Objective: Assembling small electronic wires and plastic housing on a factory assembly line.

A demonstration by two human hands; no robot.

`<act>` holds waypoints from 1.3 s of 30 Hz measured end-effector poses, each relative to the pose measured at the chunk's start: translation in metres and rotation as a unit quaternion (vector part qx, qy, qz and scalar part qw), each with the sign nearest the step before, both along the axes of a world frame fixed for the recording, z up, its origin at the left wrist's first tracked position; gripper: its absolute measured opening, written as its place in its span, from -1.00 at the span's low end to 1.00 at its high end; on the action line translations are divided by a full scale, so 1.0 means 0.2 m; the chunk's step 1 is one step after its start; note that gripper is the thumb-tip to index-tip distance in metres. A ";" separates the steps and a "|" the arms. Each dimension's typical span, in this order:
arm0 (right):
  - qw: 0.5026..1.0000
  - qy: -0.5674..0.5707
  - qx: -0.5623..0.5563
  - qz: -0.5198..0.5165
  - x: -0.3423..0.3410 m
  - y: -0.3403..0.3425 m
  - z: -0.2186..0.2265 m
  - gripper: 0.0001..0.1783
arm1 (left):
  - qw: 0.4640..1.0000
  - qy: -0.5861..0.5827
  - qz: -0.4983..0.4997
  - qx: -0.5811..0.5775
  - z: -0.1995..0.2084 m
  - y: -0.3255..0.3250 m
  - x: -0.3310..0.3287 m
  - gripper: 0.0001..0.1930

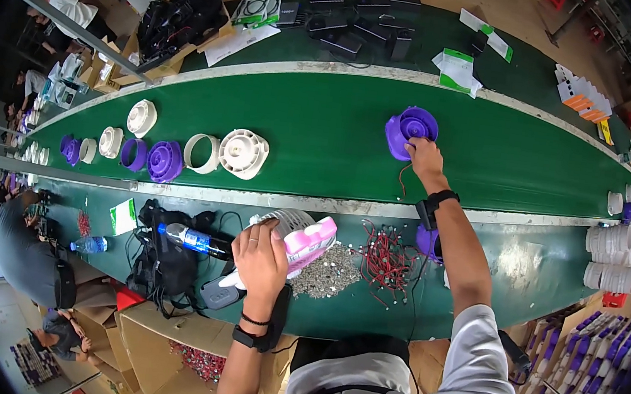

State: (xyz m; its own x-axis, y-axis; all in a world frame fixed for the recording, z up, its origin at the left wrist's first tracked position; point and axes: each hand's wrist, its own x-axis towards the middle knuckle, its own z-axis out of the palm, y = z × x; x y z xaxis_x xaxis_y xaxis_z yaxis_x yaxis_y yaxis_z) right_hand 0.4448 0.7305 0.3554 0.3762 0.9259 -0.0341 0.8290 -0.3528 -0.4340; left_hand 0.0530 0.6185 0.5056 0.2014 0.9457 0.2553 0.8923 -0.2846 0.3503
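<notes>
My right hand (pixel 426 160) reaches across the green belt, its fingers closed on the near rim of a purple round plastic housing (pixel 416 123). A thin red wire (pixel 402 177) hangs below that hand. Nearer to me, my left hand (pixel 260 262) is bent over a white ribbed plastic part (pixel 286 220), fingers curled against it; its palm side is hidden. Right beside it is a pink-and-white pack (pixel 310 241). To the right of the pack lie a heap of small metallic pieces (pixel 330 273) and a tangle of red wires (pixel 386 261). Another purple part (pixel 427 243) sits under my right forearm.
White and purple housings and rings (pixel 165 161) stand on the belt at left. A dark-capped bottle (pixel 190 239) and black bag (pixel 160 261) lie left of my left hand. White rings (pixel 610 245) are stacked at far right. A cardboard box (pixel 151 342) stands below the table edge.
</notes>
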 end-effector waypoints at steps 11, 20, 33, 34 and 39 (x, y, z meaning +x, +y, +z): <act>0.992 -0.049 -0.085 -0.073 0.00 0.17 0.00 -0.65 | 1.000 -0.005 0.015 -0.011 -0.02 -0.02 0.00 -0.76; 0.991 -0.019 0.031 -0.132 -0.08 0.04 0.16 -0.60 | 1.000 0.006 0.028 -0.010 -0.02 -0.02 -0.03 -0.78; 0.977 -0.037 -0.194 -0.075 -0.27 -0.43 -0.10 -0.66 | 1.000 0.007 0.011 0.018 -0.05 -0.02 -0.04 -0.77; 0.980 -0.008 -0.192 -0.059 -0.30 -0.43 -0.03 -0.66 | 1.000 0.010 0.011 0.021 -0.05 -0.03 -0.06 -0.77; 0.979 0.053 -0.177 -0.083 -0.14 -0.47 -0.03 -0.57 | 0.999 0.013 -0.006 0.035 -0.06 0.01 -0.02 -0.76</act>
State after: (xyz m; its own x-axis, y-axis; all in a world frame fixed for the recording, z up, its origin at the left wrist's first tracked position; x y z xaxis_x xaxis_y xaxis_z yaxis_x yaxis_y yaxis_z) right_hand 0.4175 0.6372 0.3498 0.4975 0.7754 -0.3889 0.7041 -0.6228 -0.3410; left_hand 0.0496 0.6207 0.4944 0.2201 0.9234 0.3146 0.8975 -0.3181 0.3056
